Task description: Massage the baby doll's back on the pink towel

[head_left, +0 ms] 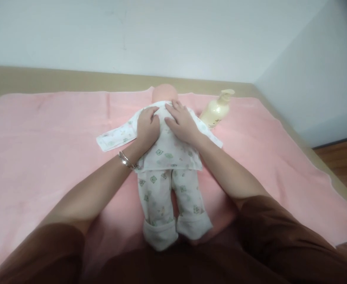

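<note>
A baby doll (165, 94) lies on the bed with its smooth head at the far end, dressed in a white printed top (167, 154) and matching trousers (155, 193) with rolled cuffs. My left hand (148, 128) rests on the left side of the top near the shoulder, fingers over the cloth and thumb apart. On the other side, my right hand (183, 122) lies on the upper top with its fingers spread. The sleeves reach out to both sides. Neither hand grasps an object. The doll's face cannot be seen.
A pink sheet (58, 150) covers the tan mattress (19, 77). To the right of the doll's shoulder stands a cream pump bottle (216, 112). A pale wall (161, 35) rises behind, and wooden floor (345, 161) shows at the right.
</note>
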### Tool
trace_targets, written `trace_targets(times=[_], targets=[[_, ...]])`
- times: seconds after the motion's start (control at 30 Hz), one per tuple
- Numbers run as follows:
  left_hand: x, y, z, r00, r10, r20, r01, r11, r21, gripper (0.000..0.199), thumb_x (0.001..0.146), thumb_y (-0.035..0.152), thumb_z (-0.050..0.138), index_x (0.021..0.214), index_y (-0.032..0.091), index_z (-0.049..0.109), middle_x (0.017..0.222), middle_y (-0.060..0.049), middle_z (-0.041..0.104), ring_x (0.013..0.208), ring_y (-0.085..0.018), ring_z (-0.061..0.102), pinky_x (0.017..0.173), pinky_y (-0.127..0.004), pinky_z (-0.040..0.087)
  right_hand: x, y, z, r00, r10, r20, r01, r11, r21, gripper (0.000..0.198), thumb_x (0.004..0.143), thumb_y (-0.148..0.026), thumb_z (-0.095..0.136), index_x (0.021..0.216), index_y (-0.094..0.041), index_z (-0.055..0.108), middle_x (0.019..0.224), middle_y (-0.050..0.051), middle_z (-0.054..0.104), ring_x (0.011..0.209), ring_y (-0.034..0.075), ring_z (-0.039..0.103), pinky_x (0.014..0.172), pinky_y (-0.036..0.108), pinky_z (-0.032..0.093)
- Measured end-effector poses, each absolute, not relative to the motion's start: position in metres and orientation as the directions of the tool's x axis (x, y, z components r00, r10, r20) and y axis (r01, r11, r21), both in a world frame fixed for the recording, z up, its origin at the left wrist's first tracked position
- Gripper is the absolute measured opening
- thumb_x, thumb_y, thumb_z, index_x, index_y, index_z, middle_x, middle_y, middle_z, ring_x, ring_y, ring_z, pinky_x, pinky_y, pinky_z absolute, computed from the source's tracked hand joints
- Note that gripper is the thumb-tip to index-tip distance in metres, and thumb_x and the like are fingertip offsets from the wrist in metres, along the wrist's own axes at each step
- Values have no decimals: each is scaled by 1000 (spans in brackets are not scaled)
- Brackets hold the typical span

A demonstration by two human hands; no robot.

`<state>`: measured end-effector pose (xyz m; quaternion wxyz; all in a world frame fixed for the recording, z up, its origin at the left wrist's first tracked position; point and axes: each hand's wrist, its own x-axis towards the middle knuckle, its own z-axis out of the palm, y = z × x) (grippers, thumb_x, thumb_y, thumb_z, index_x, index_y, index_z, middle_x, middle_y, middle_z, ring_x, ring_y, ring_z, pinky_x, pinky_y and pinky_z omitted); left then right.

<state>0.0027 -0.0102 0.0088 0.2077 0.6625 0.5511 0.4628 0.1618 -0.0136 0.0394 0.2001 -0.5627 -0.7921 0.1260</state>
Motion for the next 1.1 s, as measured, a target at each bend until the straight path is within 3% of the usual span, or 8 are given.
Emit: trace_targets(times=[0.1, 0.2, 0.3, 0.5, 0.67, 0.9, 0.97, 1.1], targets=[[3, -11, 9, -40, 926, 375, 535, -297, 791, 41, 87, 17, 41, 117, 20, 69, 135, -6, 71, 131, -22, 61, 124, -40, 46, 157, -26, 37, -245, 943, 227, 868, 317, -381, 62, 103, -35, 37, 159, -10, 41, 171, 19, 31, 162, 36, 27, 132, 64, 22], [2, -12, 9, -66, 923, 379, 510, -295, 808, 39, 87, 19, 43, 115, 19, 71, 131, -6, 73, 128, -22, 63, 122, -40, 48, 140, -56, 37, -312, 907, 283, 876, 390, -284, 61, 103, -30, 34, 156, -1, 43, 168, 24, 35, 160, 39, 30, 133, 61, 24], [2, -13, 8, -103, 922, 372, 475, -283, 833, 40, 87, 18, 41, 113, 18, 72, 128, -7, 74, 125, -22, 65, 120, -39, 50, 128, -75, 39, -392, 877, 279, 859, 457, -230, 61, 101, -25, 37, 155, 0, 45, 169, 22, 35, 162, 40, 26, 135, 59, 20], [4, -12, 7, -93, 920, 380, 522, -281, 806, 42, 89, 16, 39, 116, 20, 70, 130, -6, 73, 127, -21, 64, 121, -41, 49, 151, -31, 39, -374, 903, 211, 827, 428, -364, 57, 103, -31, 37, 158, -18, 46, 174, 10, 28, 164, 32, 23, 134, 65, 16], [5, -15, 11, -75, 921, 383, 535, -287, 795, 42, 88, 15, 39, 116, 20, 69, 133, -6, 72, 129, -22, 63, 123, -43, 48, 169, -7, 31, -250, 945, 213, 844, 320, -429, 64, 102, -41, 39, 159, -13, 41, 173, 17, 27, 163, 33, 25, 133, 62, 19], [7, -16, 11, -81, 930, 359, 543, -261, 798, 43, 88, 16, 39, 120, 19, 68, 135, -8, 71, 132, -24, 62, 124, -44, 46, 163, -13, 29, -200, 955, 221, 853, 281, -440, 68, 100, -42, 39, 159, -7, 38, 171, 22, 30, 162, 36, 26, 133, 64, 19], [8, -12, 10, -66, 937, 344, 559, -251, 790, 45, 92, 21, 40, 131, 18, 62, 146, -10, 64, 141, -25, 56, 129, -45, 40, 162, -17, 31, -169, 960, 222, 862, 253, -440, 67, 100, -42, 40, 157, -5, 41, 169, 24, 33, 161, 38, 29, 131, 66, 21], [8, -1, 7, -8, 946, 323, 614, -250, 749, 59, 99, 42, 45, 151, 15, 45, 166, -18, 41, 161, -30, 32, 138, -52, 16, 152, -35, 37, -74, 970, 230, 904, 163, -396, 65, 103, -42, 36, 151, 0, 46, 160, 29, 45, 154, 43, 40, 126, 67, 33]])
